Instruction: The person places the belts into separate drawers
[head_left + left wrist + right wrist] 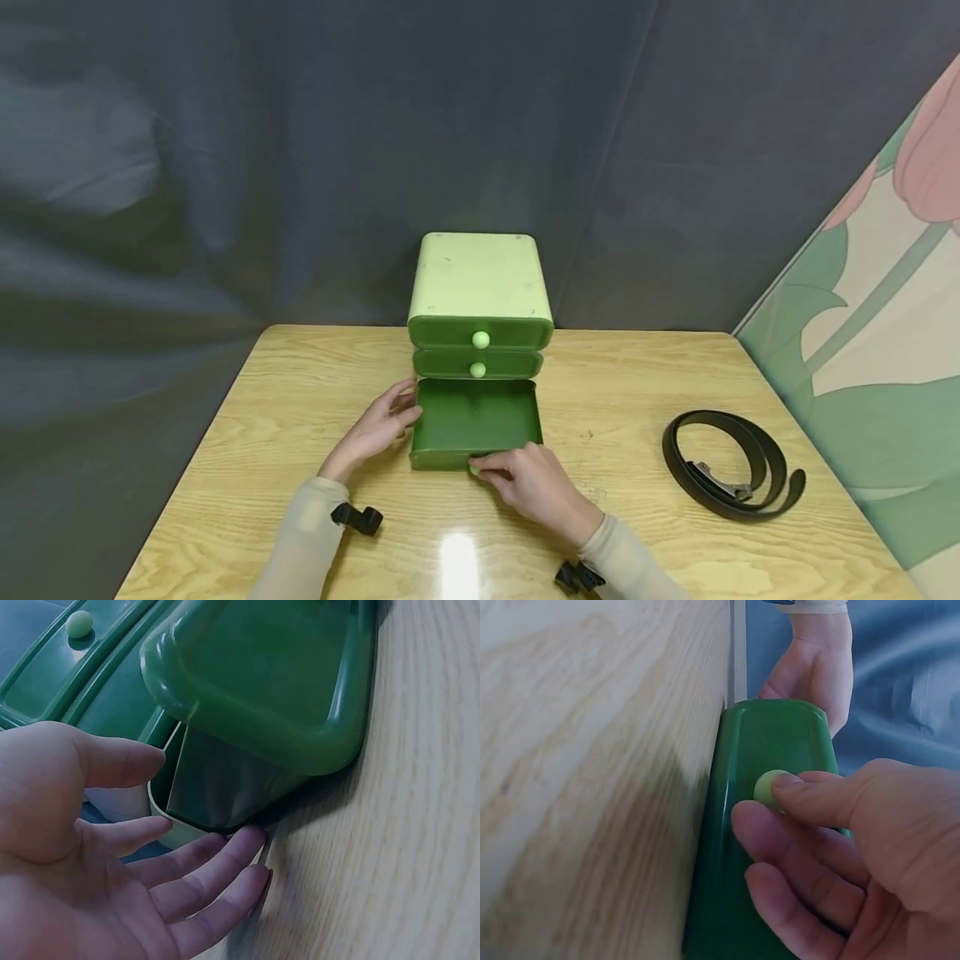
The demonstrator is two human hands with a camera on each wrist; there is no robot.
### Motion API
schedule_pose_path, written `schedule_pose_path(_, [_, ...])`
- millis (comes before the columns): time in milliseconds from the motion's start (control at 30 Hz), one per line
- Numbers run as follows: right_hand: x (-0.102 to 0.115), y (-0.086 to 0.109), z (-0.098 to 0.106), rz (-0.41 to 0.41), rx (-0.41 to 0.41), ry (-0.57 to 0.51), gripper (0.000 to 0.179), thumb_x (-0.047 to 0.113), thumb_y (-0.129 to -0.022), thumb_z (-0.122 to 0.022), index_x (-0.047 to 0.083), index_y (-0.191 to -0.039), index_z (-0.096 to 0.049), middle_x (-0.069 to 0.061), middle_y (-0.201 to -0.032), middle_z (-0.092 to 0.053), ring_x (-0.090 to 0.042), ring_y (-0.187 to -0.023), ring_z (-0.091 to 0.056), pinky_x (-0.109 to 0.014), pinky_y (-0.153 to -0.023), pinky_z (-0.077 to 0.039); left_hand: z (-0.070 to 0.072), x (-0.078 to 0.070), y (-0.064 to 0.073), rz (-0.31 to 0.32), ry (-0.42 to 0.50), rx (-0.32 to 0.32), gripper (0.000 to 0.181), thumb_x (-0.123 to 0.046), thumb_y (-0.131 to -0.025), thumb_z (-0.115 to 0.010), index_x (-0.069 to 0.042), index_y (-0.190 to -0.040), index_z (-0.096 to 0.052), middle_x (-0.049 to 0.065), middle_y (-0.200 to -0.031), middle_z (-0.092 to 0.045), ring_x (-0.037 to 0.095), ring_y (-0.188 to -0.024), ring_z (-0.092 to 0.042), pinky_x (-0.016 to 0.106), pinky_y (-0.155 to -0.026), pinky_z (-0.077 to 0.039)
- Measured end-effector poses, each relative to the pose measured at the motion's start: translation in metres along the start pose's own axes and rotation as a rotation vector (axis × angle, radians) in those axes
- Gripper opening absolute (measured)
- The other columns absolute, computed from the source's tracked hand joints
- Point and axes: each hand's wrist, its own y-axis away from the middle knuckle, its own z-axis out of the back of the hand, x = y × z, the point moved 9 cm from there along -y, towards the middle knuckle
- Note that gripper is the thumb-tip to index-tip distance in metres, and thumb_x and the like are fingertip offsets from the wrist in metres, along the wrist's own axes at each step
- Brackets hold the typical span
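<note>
Pinching the knob (769, 787) – right hand (536, 487), left hand (378, 425) beside drawer (476, 417).

One drawer chest (478, 287), three drawers, one belt (731, 465), two hands.

My drawer (476, 417) was smooth, glossy green plastic; the table (645, 383) at three o'clock was pale grained wood with a sheen; the belt (731, 467) looked matt black leather.

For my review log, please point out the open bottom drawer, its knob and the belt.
open bottom drawer (476, 417), head view, on its bare inside floor.
knob (769, 787), right wrist view, on its pale round face.
belt (757, 442), head view, on the coiled strap's right side.
</note>
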Motion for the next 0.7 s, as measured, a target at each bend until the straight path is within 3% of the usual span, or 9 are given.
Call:
schedule_pose_path(133, [0.002, 0.0, 0.001, 0.014, 0.006, 0.037, 0.018, 0.014, -0.096, -0.08, 0.018, -0.113, -0.086, 0.0, -0.102, -0.084, 0.006, -0.057, -0.045, -0.015, -0.048, -0.035, 0.0, -0.001, 0.001, 0.008, 0.003, 0.0, 0.068, -0.021, -0.11, -0.056, -0.005, -0.169, -0.026, 0.032, -0.164, -0.04, 0.042, -0.129, -0.062, 0.046, -0.095, -0.059])
schedule_pose_path(300, [0.005, 0.001, 0.001, 0.013, 0.027, 0.036, 0.018, 0.013, -0.096, -0.08, 0.018, -0.112, -0.086, -0.002, -0.101, -0.084, 0.006, -0.058, -0.047, -0.014, -0.048, -0.037, -0.003, 0.0, 0.002, -0.002, 0.017, 0.015, 0.068, -0.02, -0.111, -0.055, -0.004, -0.169, -0.024, 0.033, -0.164, -0.039, 0.049, -0.143, -0.052, 0.055, -0.107, -0.056])
schedule_pose_path(700, [0.017, 0.004, 0.002, 0.045, 0.046, 0.097, 0.021, 0.011, -0.097, -0.078, 0.017, -0.116, -0.085, -0.004, -0.1, -0.084, 0.006, -0.056, -0.045, -0.013, -0.049, -0.038, -0.002, 0.002, 0.0, 0.014, 0.005, 0.001, 0.067, -0.019, -0.111, -0.054, -0.008, -0.17, -0.024, 0.031, -0.165, -0.039, 0.047, -0.144, -0.051, 0.05, -0.105, -0.057])
